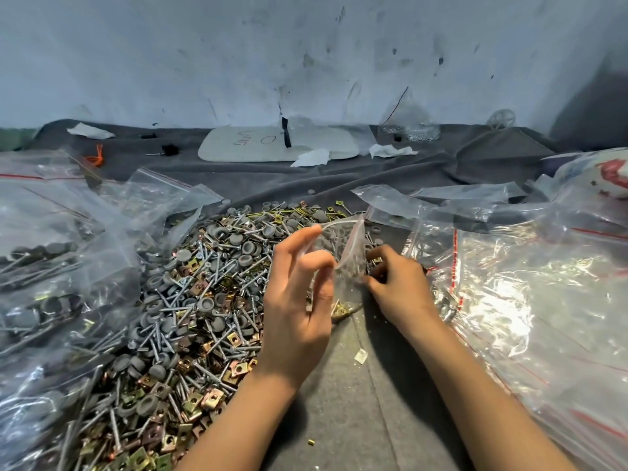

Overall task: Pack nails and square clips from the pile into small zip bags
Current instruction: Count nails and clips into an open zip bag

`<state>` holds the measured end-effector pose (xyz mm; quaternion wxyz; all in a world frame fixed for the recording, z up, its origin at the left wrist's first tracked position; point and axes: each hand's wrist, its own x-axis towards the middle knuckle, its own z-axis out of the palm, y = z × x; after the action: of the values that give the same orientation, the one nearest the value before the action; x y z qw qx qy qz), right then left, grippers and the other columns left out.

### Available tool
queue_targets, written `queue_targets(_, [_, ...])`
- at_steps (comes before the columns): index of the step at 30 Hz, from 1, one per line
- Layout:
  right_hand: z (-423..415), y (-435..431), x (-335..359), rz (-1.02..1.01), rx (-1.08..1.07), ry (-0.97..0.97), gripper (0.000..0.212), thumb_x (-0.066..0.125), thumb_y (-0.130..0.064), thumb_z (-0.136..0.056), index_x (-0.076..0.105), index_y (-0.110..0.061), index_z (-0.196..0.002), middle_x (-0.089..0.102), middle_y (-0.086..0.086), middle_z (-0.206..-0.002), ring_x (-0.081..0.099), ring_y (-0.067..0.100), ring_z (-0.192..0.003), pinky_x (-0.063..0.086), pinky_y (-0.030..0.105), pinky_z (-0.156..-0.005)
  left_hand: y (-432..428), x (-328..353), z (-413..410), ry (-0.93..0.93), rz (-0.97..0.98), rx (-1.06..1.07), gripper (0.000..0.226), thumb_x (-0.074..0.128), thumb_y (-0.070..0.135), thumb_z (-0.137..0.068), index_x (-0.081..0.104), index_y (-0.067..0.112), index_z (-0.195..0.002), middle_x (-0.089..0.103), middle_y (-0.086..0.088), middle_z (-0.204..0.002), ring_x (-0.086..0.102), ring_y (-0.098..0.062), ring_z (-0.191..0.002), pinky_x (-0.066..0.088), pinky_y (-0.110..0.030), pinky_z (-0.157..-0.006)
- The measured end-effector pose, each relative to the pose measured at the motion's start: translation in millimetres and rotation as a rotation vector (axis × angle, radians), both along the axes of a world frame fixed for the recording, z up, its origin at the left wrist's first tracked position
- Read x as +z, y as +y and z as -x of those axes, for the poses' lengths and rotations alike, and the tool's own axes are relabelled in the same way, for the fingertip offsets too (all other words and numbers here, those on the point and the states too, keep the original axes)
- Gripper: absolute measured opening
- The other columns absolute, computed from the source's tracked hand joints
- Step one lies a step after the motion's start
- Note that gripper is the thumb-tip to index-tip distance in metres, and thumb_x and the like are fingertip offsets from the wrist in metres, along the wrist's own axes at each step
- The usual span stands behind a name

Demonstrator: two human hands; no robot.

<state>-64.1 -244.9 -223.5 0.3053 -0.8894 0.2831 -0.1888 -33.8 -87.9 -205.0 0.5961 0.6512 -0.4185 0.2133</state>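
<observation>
- Pile of nails and clips (190, 300): heaped left of your hands.
- Left hand (299, 300): pinches the zip bag (345, 253) mouth, held above the pile's edge.
- Right hand (396, 287): pinches the bag's right side; a slack pinch would likely tip the bag and spill its contents.

Filled bags (51, 283) lie left of the pile (190, 300), zip bags (526, 283) right.
</observation>
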Motion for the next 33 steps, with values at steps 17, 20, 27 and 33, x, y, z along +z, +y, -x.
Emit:
queue_targets(17, [10, 0, 11, 0.012, 0.013, 0.085, 0.038, 0.066, -0.005, -0.082, 0.055, -0.016, -0.116, 0.065, 0.005, -0.095, 0.06, 0.022, -0.086, 0.047, 0.03, -0.076, -2, -2, 0, 0.009, -0.007, -0.003, 0.012, 0.046, 0.016, -0.09, 0.05, 0.02, -0.1, 0.047, -0.003, -0.126, 0.045, 0.004, -0.118, 0.046, -0.026, -0.098])
queue_targets(20, [10, 1, 10, 0.047, 0.037, 0.124, 0.042, 0.065, -0.003, -0.083, 0.052, -0.016, -0.12, 0.067, 0.007, -0.098, 0.062, 0.024, -0.091, 0.046, 0.029, -0.076, -2, -2, -1, 0.013, 0.0, -0.007, 0.012, 0.046, 0.016, -0.09, 0.051, 0.019, -0.1, 0.047, -0.004, -0.126, 0.045, 0.004, -0.118, 0.046, -0.024, -0.098])
queue_targets(27, [17, 6, 25, 0.17, -0.019, -0.504, 0.034, 0.064, 0.006, -0.081, 0.051, -0.008, -0.109, 0.058, 0.005, -0.083, 0.059, 0.021, -0.074, 0.047, 0.019, -0.065, -3, -9, -6, -0.114, -0.114, -0.085, 0.011, 0.051, 0.011, -0.09, 0.052, 0.017, -0.099, 0.047, -0.016, -0.13, 0.046, -0.016, -0.125, 0.041, -0.029, -0.107])
queue_targets(33, [25, 27, 43, 0.238, 0.15, -0.988, 0.039, 0.062, 0.005, -0.079, 0.046, -0.015, -0.109, 0.058, -0.002, -0.084, 0.061, 0.017, -0.072, 0.051, 0.026, -0.067, -5, -14, -7, -0.124, -0.215, -0.165, 0.008, 0.052, 0.016, -0.094, 0.056, 0.016, -0.101, 0.044, -0.015, -0.136, 0.043, -0.019, -0.131, 0.034, -0.028, -0.11])
